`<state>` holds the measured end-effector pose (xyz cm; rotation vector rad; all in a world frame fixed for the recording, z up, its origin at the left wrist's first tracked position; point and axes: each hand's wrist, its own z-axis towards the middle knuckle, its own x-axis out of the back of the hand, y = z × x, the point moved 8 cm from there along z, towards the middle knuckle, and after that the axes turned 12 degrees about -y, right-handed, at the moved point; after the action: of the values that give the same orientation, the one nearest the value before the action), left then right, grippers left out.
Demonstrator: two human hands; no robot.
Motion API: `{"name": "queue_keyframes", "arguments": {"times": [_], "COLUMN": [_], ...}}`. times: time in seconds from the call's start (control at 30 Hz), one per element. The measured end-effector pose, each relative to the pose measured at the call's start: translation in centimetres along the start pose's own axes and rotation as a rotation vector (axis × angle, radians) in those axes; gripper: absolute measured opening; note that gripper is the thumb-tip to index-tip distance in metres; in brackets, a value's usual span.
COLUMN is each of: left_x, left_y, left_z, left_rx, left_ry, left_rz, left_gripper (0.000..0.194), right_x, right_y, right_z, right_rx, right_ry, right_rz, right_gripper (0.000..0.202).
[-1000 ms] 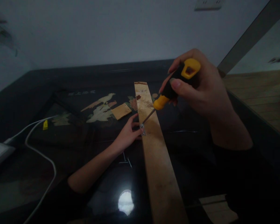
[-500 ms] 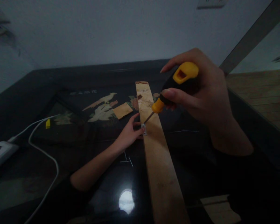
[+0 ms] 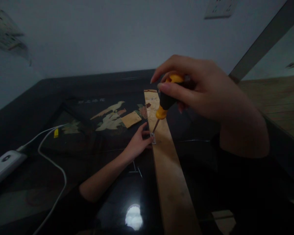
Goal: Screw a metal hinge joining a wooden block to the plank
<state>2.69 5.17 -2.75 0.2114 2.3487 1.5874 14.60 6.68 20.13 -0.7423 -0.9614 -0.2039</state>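
Observation:
A long wooden plank point(image 3: 171, 176) lies lengthwise on the dark glossy table. At its left edge, the thumb of my left hand point(image 3: 137, 142) presses a small silver metal bracket point(image 3: 154, 141), while the other fingers reach to the plank's side. My right hand point(image 3: 203, 91) grips a yellow-and-black screwdriver point(image 3: 166, 101) by the handle above the plank. The screwdriver leans slightly, its tip meeting the bracket's upper end; a screw head there is too small to make out.
Several loose screws point(image 3: 136, 170) lie left of the plank. A small square wood piece point(image 3: 131, 119) rests beyond my left hand. A white power strip point(image 3: 7, 164) with a cable point(image 3: 60, 168) and a yellow bit point(image 3: 56, 133) are at the left. A wall point(image 3: 100, 39) stands behind.
My right hand has turned and shifted left with the screwdriver, which now stands more upright. My left hand keeps its hold at the bracket. The whole view has shifted slightly.

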Motion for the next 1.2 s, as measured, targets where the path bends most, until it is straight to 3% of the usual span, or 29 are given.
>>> {"name": "queue_keyframes", "arguments": {"times": [0.2, 0.37, 0.43, 0.6, 0.7, 0.77, 0.87, 1.07, 1.2], "left_x": [-0.1, 0.0, 0.1, -0.1, -0.2, -0.3, -0.2, 0.0, 0.0], "left_y": [0.1, 0.0, -0.1, 0.1, 0.3, 0.4, 0.3, 0.2, 0.3], "left_z": [0.0, 0.2, 0.2, 0.1, -0.1, -0.2, -0.1, 0.0, -0.1], "left_rx": [0.006, 0.0, 0.006, 0.016, 0.026, 0.025, 0.015, 0.017, 0.024], "left_ry": [-0.001, -0.014, -0.014, 0.006, 0.008, 0.007, 0.01, 0.004, 0.011], "left_rz": [-0.01, 0.031, 0.034, 0.02, 0.014, 0.011, 0.009, 0.03, 0.027], "left_gripper": [0.075, 0.075, 0.075, 0.073, 0.074, 0.074, 0.075, 0.073, 0.073], "right_x": [0.3, 0.6, 0.8, 1.1, 1.0, 1.0, 0.7, 0.5, 1.1], "right_y": [0.4, 1.0, 1.0, 0.5, 0.3, 0.6, 1.1, 0.5, 0.0], "right_z": [0.1, -0.5, -0.6, -0.5, -0.4, -0.4, -0.2, -0.7, -1.0], "right_rx": [-0.011, -0.01, -0.009, -0.029, -0.105, -0.163, -0.163, 0.102, 0.096], "right_ry": [0.049, -0.133, -0.152, 0.055, 0.195, 0.216, 0.125, -0.137, -0.087], "right_rz": [0.005, 0.163, 0.17, -0.149, -0.367, -0.434, -0.378, -0.15, -0.195], "right_gripper": [0.014, 0.015, 0.017, 0.016, 0.032, 0.041, 0.043, 0.038, 0.021]}}
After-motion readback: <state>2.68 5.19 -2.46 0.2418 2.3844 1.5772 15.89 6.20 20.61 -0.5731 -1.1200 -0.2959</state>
